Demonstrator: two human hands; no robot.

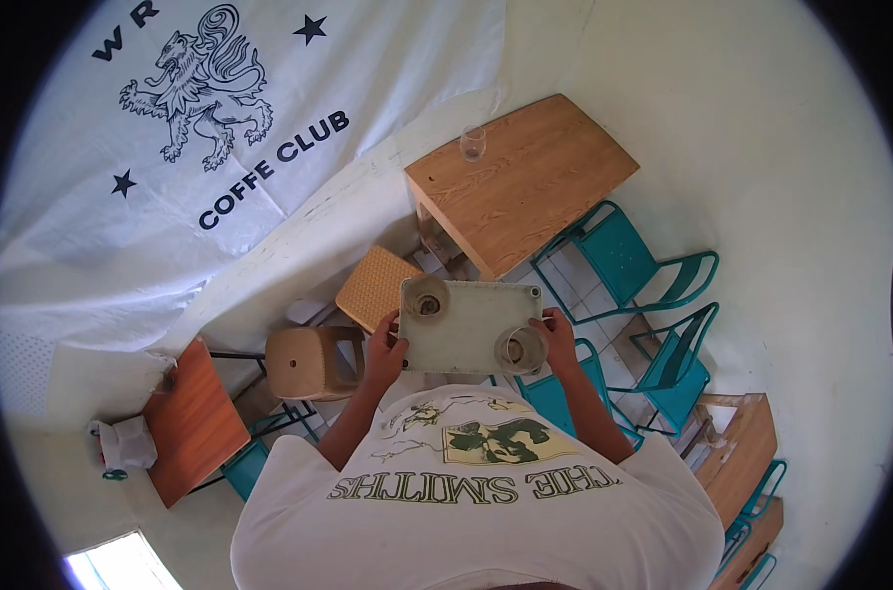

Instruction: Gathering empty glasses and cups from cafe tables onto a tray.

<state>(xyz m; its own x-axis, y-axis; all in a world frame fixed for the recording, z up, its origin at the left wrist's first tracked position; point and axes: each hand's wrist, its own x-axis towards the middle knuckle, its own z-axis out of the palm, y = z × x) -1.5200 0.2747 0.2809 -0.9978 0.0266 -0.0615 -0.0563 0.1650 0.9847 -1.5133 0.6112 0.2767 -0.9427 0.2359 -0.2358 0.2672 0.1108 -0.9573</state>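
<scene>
A pale grey-green rectangular tray [461, 339] is held level in front of my chest. My left hand [385, 344] grips its left edge, and my right hand [556, 337] grips the right edge, fingers partly hidden beneath. Two clear glasses stand on the tray. One glass [427, 298] is in the far left corner with dark residue at its bottom. The other glass [521, 350] is in the near right corner, close to my right hand, with brownish residue inside.
Beyond the tray stands a wooden table [554, 177] with a clear glass [473, 145] on it. Teal metal chairs [618, 261] are at the right. Woven-look stools, one tan [377, 285] and one brown [304, 364], stand left, near a reddish table [196, 423]. A white banner [299, 59] covers the wall.
</scene>
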